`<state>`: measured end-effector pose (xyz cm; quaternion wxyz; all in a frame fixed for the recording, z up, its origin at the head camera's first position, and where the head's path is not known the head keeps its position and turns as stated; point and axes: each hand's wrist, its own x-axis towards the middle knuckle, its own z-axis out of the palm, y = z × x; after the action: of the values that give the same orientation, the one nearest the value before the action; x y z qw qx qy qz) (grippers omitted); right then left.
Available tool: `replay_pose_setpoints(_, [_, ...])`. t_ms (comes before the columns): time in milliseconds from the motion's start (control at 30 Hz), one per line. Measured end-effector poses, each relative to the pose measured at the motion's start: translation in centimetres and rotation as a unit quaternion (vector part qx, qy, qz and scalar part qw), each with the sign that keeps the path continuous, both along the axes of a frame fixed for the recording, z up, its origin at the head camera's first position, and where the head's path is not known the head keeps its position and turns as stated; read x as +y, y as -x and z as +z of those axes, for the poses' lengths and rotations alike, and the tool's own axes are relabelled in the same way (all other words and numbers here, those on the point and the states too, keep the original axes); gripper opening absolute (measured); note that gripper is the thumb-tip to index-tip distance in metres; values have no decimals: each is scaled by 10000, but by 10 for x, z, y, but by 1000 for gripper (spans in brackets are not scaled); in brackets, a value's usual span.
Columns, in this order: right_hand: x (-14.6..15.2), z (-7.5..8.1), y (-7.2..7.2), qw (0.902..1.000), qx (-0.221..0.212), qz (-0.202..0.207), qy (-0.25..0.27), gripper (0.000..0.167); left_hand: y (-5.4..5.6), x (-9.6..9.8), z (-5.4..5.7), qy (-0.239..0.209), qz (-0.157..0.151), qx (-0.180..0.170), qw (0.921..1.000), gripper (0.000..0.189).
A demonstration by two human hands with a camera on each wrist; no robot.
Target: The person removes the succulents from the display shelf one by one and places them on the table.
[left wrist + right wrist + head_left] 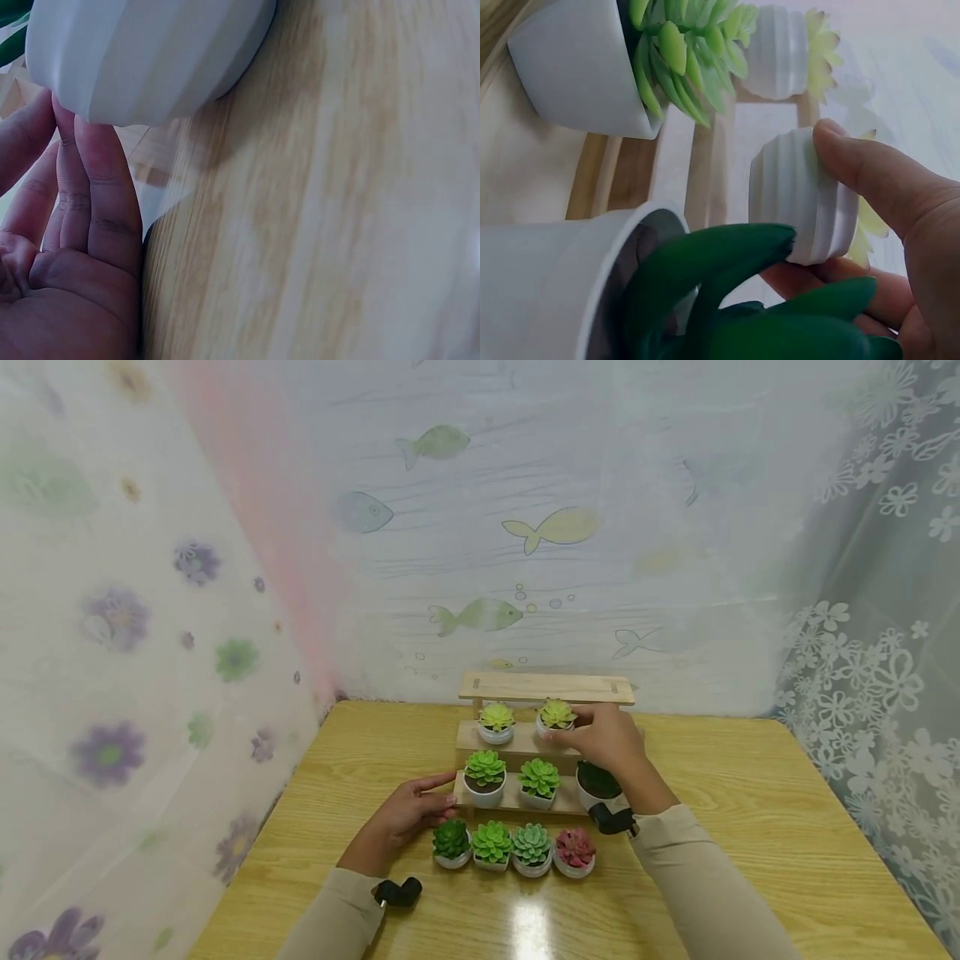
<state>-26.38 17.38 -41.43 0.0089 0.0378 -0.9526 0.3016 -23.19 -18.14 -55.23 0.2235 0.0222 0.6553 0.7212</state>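
Curtained-off nook, building type unclear: wood-grain table [337,777], fish-print sheet [465,560] behind, flower-print sheet [150,693] left, white-flowered curtain [862,693] right.

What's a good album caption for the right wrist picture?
A right hand holding a white pot near dark green leaves.

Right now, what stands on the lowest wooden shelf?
A bright green plant, another bright green plant, and a dark green plant that the right hand partly covers. The right end of the shelf is hidden.
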Motion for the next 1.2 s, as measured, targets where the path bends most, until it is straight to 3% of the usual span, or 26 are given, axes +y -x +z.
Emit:
replay_pose_setpoints(433, [7,9,-15,9991,360,94,182,74,2,-3,-2,-51,-16,-20,10000,61])
replay_pose_setpoints(767, [19,16,-31,9988,371,107,302,84,2,-2,-1,-65,-71,29,9999,60])
replay_pose_setpoints(1200, [39,26,-64,9969,119,-89,779,97,0,-2,-1,-56,-41,8,10000,60])
